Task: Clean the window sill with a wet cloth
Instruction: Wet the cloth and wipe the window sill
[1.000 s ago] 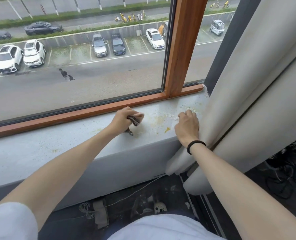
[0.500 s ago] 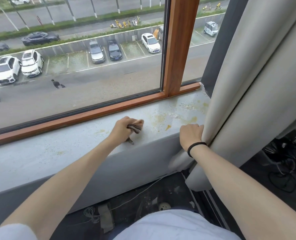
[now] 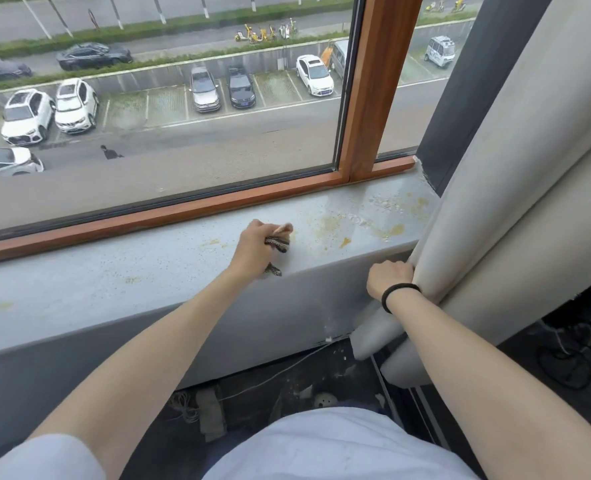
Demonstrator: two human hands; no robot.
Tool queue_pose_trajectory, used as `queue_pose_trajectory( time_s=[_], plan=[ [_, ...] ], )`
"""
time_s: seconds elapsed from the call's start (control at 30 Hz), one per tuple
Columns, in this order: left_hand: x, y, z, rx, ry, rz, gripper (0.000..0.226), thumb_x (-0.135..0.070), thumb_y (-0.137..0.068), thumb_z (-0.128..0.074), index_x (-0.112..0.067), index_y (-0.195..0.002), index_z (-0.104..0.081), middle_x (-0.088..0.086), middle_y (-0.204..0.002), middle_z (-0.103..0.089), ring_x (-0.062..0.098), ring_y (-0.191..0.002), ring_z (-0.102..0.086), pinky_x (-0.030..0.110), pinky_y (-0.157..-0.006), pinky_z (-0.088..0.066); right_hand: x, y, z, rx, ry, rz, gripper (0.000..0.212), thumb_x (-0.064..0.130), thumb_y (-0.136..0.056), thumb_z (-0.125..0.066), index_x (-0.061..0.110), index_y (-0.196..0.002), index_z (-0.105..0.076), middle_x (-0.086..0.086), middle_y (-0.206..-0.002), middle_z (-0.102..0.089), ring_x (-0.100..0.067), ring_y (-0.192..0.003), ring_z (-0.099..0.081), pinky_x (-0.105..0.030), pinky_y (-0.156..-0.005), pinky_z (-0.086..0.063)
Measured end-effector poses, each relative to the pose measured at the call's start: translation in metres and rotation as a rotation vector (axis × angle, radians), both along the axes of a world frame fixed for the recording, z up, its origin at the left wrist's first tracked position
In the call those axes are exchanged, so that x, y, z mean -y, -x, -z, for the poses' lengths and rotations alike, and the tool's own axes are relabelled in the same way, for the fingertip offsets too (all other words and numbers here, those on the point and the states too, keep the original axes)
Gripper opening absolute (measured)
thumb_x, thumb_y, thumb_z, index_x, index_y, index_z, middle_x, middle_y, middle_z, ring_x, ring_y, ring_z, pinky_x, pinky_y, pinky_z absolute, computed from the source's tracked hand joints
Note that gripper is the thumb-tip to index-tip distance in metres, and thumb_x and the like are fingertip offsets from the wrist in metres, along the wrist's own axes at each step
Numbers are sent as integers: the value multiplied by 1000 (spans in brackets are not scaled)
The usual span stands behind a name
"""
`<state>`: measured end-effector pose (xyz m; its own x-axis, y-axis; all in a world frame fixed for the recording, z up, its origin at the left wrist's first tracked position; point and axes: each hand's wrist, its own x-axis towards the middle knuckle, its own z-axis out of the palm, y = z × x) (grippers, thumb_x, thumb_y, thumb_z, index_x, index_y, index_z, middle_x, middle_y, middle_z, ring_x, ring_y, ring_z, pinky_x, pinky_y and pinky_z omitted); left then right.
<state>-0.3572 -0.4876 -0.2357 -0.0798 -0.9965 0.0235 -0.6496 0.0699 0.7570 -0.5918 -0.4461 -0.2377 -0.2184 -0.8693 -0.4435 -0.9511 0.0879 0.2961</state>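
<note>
On the stained sill [image 3: 148, 271], left hand [image 3: 256, 249] clenches the cloth [image 3: 277, 242], ends front-to-back; right hand [image 3: 389, 277] grips curtain [image 3: 495, 202].

The sill [image 3: 131, 271] is showing grey with orange-yellow stains [image 3: 328, 225]; the cloth [image 3: 277, 243] is showing dark-and-pale stripes; the frame [image 3: 370, 98] is looking reddish-brown, the curtain [image 3: 529, 168] beige

an upper-floor room in a building, home or office unclear: a wooden window frame [image 3: 366, 98] over a grey, stained window sill [image 3: 148, 271], a heavy pale curtain [image 3: 529, 168], loose cables [image 3: 571, 355] on the dark floor [image 3: 252, 396], and parked cars [image 3: 204, 88] along a road [image 3: 218, 143] below.
</note>
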Motion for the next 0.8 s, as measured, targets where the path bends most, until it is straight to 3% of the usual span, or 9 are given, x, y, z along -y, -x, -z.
queue_pose_trajectory(
  time_s=[0.13,0.23,0.33,0.4,0.47,0.53,0.63,0.7,0.8],
  plan=[
    [-17,14,3,93,-77,115,49,17,-84,-41,-9,-121,-62,2,-102,-44,21,-96,-52,16,-79,-36,1,11,7,17,39,61,38,13,-93,-41,7,-128,-55,-19,-134,-47,-29,-118,-51,-35,-98,-44],
    [-32,26,3,44,-38,327,45,19,-83,-45,-4,-118,-64,2,-100,-49,17,-94,-55,18,-78,-44,2,19,9,43,6,72,35,9,-94,-38,10,-122,-60,-10,-127,-57,-25,-116,-56,-30,-93,-45],
    [-16,16,-8,-69,-23,84,43,15,-85,-47,-13,-108,-69,-4,-92,-48,13,-91,-55,13,-79,-46,2,23,7,68,-41,104,35,10,-94,-37,12,-122,-59,-6,-127,-58,-23,-116,-56,-29,-92,-43],
    [-5,4,-9,-16,-24,-85,46,15,-84,-42,-13,-107,-68,-4,-92,-46,15,-94,-53,6,-75,-40,4,22,9,137,-67,155,35,10,-93,-38,11,-121,-59,-8,-128,-57,-25,-115,-56,-30,-88,-43],
    [-2,-1,-1,117,-45,-126,52,15,-80,-37,-12,-114,-66,5,-100,-46,23,-102,-50,17,-84,-37,8,21,11,264,-66,258,35,10,-93,-38,6,-122,-57,-13,-132,-53,-29,-117,-54,-31,-89,-41],
    [-9,6,6,140,-72,-6,53,15,-80,-41,-13,-119,-64,10,-104,-47,27,-104,-50,28,-89,-42,16,22,15,404,-22,375,35,10,-93,-39,0,-122,-55,-18,-133,-51,-32,-120,-51,-31,-93,-41],
    [-15,17,4,46,-99,267,44,11,-82,-55,-16,-114,-68,11,-104,-54,23,-98,-55,28,-91,-45,23,31,15,581,79,526,24,6,-90,-41,-5,-101,-59,-18,-108,-59,-34,-109,-54,-29,-80,-39],
    [-1,16,0,-6,-20,177,37,9,-81,-57,-17,-103,-72,9,-98,-57,20,-94,-57,18,-87,-42,25,39,14,708,138,702,25,4,-91,-41,-8,-108,-55,-18,-110,-55,-31,-109,-52,-26,-79,-32],
    [24,6,1,39,39,-86,38,6,-80,-53,-23,-97,-71,6,-98,-61,19,-97,-56,9,-79,-35,41,55,38,1049,263,991,61,17,-80,-47,-8,-135,-35,-5,-124,-41,-20,-112,-42,-24,-89,-26]
  ],
)
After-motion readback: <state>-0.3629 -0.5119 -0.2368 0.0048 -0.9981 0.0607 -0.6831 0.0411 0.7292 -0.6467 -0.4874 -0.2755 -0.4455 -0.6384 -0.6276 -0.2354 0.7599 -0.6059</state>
